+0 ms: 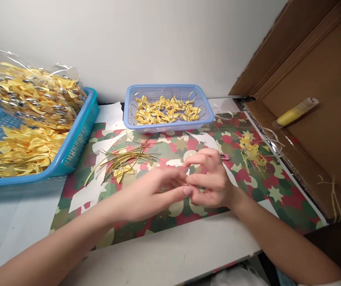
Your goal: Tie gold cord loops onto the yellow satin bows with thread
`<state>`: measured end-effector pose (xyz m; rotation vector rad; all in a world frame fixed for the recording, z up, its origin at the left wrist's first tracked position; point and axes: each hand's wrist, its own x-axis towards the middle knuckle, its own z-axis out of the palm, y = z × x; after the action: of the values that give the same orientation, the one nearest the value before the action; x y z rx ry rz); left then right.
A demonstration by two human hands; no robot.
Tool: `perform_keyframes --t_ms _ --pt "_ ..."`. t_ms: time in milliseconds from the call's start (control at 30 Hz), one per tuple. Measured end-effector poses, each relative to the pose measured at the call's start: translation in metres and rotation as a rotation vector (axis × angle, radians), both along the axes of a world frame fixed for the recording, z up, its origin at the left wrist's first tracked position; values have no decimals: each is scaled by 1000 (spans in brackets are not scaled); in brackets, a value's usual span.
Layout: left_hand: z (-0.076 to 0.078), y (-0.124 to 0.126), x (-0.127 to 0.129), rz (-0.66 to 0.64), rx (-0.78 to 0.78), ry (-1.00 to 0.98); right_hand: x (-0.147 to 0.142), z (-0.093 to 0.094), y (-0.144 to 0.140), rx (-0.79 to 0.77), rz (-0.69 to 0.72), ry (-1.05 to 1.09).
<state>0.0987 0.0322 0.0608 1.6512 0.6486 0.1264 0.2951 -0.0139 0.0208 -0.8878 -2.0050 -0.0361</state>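
My left hand [161,192] and my right hand [210,180] meet over the patterned board, fingertips touching. Bent fingers and thumb of the right hand pinch something too small or hidden to make out. The left hand is a little blurred; its thumb and fingers reach in at the same spot, their tips partly covered by the right hand. Left of them lies a loose bunch of gold cords [128,159], with one yellow ribbon bow [123,172] at its near end. A pink tool end [224,157] shows just behind my right hand.
A blue basket [209,115] at the back holds yellow bows with cord loops. At left, a larger blue basket [60,169] holds bows, gold cords and a clear bag [39,93] of more bows. Yellow scraps [252,153] lie right, near a cardboard wall [316,59] and yellow-filled tube [295,113].
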Motion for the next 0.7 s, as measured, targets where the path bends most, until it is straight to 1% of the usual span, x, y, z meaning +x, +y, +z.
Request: perform_keyframes --t_ms 33,67,100,133,200,333,400,467,567,633,700 --pt "-9 -5 4 -30 -134 7 0 0 0 2 -6 4" --pt "-17 -9 8 -14 -264 -15 0 0 0 0 -12 2" --pt "-26 -12 10 31 -371 -74 -1 0 0 -7 -22 -4" --pt "-33 -15 11 84 -451 -152 -1 0 -1 -16 -35 -12" --pt "-43 -18 13 174 -543 -297 0 0 -1 -39 -69 -27" --pt "-52 -22 14 245 -606 -390 7 0 1 -58 -124 -46" --pt "-54 -23 14 291 -619 -427 17 0 5 -117 -197 -53" --pt "-57 -23 13 329 -628 -459 31 -1 10 -251 -341 -91" --pt "-60 -23 13 362 -639 -485 54 -2 15 -534 -557 -265" --pt "-62 -23 14 378 -637 -498 66 -3 16 -698 -622 -382" --pt "-61 -24 15 392 -626 -503 73 -4 16 -790 -639 -439"
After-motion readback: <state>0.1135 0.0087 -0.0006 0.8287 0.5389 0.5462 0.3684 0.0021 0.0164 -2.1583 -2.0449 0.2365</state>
